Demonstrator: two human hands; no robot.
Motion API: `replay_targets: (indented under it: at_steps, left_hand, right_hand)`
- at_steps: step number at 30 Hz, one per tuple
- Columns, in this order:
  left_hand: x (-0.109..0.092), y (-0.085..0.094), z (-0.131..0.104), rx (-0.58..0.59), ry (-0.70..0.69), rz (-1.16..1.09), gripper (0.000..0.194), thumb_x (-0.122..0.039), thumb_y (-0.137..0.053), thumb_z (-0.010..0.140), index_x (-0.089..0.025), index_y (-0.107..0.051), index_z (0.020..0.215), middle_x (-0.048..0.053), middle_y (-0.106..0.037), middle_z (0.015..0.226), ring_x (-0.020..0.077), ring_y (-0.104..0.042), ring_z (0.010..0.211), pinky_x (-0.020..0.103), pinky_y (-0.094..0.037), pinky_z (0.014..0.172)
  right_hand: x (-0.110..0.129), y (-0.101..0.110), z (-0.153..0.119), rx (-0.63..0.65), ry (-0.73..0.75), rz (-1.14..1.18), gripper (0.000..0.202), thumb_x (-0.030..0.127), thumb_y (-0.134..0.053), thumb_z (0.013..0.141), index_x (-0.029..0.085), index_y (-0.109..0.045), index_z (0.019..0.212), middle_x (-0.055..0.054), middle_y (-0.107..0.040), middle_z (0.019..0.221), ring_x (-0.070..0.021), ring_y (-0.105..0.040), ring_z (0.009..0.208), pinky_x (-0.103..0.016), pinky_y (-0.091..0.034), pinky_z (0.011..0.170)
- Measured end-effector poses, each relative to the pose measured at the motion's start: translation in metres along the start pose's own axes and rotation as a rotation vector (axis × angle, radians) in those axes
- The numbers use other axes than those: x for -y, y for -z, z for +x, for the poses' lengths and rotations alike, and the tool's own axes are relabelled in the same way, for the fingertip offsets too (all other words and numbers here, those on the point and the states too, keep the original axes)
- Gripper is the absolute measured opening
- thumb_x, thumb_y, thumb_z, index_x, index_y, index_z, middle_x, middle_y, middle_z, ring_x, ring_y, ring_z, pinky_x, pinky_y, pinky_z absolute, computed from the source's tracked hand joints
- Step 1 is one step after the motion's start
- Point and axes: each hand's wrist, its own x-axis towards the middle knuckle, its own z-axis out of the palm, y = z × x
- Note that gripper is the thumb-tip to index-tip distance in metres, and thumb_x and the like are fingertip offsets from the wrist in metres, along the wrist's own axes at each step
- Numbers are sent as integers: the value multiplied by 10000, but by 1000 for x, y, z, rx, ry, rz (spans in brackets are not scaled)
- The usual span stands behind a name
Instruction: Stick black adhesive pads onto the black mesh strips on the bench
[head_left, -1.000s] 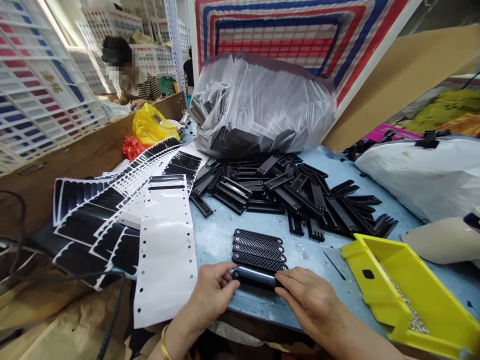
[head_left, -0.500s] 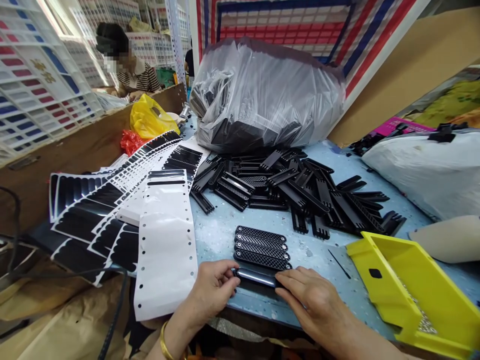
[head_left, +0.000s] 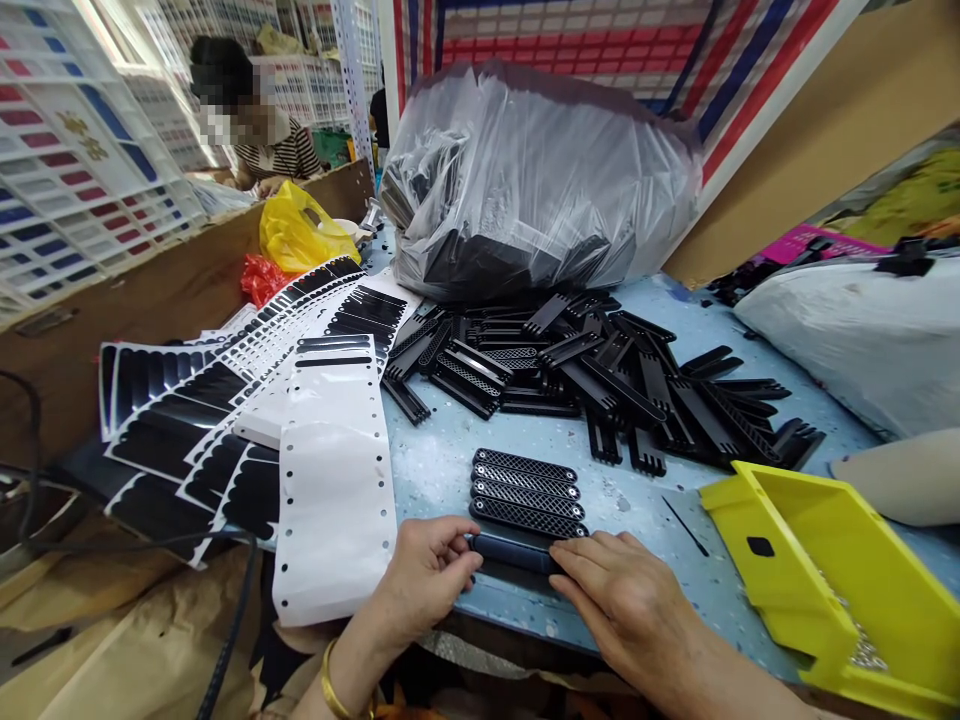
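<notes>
At the table's near edge, my left hand (head_left: 431, 570) pinches the left end of a long, smooth black plastic piece (head_left: 514, 553) between thumb and fingers. The fingers of my right hand (head_left: 622, 585) are closed on its other end, partly covering it. Just beyond it, several black pieces with a diamond-patterned top (head_left: 527, 490) lie side by side in a neat stack-like row. To the left of my left hand lies a white backing sheet (head_left: 334, 490) with two black strips (head_left: 334, 352) near its top and holes along both sides.
Loose black pieces (head_left: 555, 360) are heaped behind the row, below a large clear plastic bag (head_left: 540, 190). More sticker sheets (head_left: 202, 400) fan out at left. A yellow bin (head_left: 772, 590) with small metal parts stands at right, near a thin black strip (head_left: 685, 526). Another person (head_left: 274, 155) sits far left.
Both hands keep the same hold on the smooth black piece. Its bright glare has dimmed, and the view has shifted slightly.
</notes>
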Motion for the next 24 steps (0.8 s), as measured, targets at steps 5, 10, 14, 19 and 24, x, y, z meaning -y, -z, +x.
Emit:
replay_targets:
  at_steps: [5, 10, 14, 19, 24]
  left_hand:
    - [-1, 0, 0, 4, -6, 14, 245, -222, -651, 637, -148, -741, 852, -28, -559, 562, 113, -576, 451, 202, -417, 447]
    - [0, 0, 1, 8, -13, 27, 248, -215, -644, 647, -142, -736, 865, -28, -558, 566, 109, -574, 452, 201, -418, 450]
    - [1, 0, 0, 11, -12, 40, 255, -221, -642, 653, -137, -732, 876, -27, -560, 574, 110, -585, 465, 197, -419, 457]
    - [2, 1, 0, 23, -5, 51, 286, -262, -631, 643, -135, -723, 883, -30, -553, 577, 116, -598, 479, 198, -421, 461]
    - [2, 0, 3, 30, -16, 69, 333, -303, -602, 638, -120, -720, 889, -26, -557, 590, 114, -598, 473, 199, -418, 459]
  right_hand:
    - [1, 0, 2, -11, 2, -15, 322, 134, -390, 964, 158, -699, 877, -81, -722, 796, -204, -625, 638, -337, -409, 608]
    - [2, 1, 2, -4, 15, -19, 316, 117, -399, 957, 156, -697, 860, -87, -714, 784, -197, -611, 637, -330, -382, 602]
    - [2, 0, 2, 11, 3, -12, 277, 101, -437, 932, 168, -686, 833, -80, -706, 768, -193, -606, 645, -330, -368, 627]
    - [5, -1, 3, -20, -35, 20, 242, 78, -469, 900, 175, -676, 822, -56, -692, 743, -185, -587, 646, -329, -336, 648]
    - [7, -1, 3, 10, -85, 72, 274, 67, -446, 903, 184, -665, 788, -29, -673, 713, -195, -560, 635, -334, -302, 655]
